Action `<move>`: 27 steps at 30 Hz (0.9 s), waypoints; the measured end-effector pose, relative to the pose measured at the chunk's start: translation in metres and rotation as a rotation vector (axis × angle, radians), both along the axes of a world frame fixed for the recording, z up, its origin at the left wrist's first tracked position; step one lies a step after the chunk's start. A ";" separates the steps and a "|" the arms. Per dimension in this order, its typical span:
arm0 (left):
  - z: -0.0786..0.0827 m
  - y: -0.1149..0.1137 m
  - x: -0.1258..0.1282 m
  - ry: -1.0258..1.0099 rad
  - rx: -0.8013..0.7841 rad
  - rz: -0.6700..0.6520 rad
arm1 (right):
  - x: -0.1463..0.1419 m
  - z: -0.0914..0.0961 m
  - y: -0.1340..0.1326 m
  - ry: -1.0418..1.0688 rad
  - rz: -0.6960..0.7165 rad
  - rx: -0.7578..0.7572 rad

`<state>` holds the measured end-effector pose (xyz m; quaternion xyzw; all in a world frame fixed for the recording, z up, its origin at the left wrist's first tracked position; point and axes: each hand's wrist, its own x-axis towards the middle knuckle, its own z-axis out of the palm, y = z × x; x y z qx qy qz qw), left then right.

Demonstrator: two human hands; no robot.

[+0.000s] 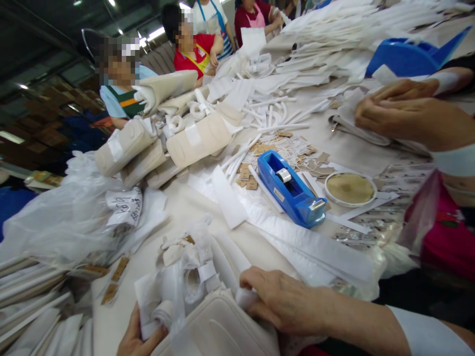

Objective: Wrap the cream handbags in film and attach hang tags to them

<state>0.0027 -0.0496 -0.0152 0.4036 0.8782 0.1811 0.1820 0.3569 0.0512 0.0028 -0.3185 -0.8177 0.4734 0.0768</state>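
A beige bag [222, 326] with stitched seams stands close in front of me at the bottom of the head view. White wrapping [174, 282] and rolled white padding bunch around its top. My left hand [141, 333] grips the bag's left side, its thumb beside a small white roll [162, 312]. At the right upper edge, my right hand [285, 301] has its fingers curled round a piece of white foam wrap [245, 298]. The bag's lower part is cut off by the frame, and some of my fingertips are hidden.
A blue tape dispenser [291, 188], a round yellowish dish [351, 188] and brown tags [247, 173] lie ahead. Wrapped beige bags [200, 138] are piled at left, near clear plastic [70, 212]. A co-worker's hands [411, 113] work at right; several people stand beyond the table.
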 end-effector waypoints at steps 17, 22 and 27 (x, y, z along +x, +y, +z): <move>0.004 0.002 0.015 -0.070 0.104 0.035 | -0.014 -0.036 -0.021 0.304 -0.133 0.042; -0.001 -0.001 0.004 -0.205 0.186 0.051 | 0.000 -0.026 -0.008 0.425 -0.112 -0.215; -0.010 -0.016 -0.013 -0.357 0.273 0.046 | 0.012 -0.017 -0.003 0.383 -0.138 -0.270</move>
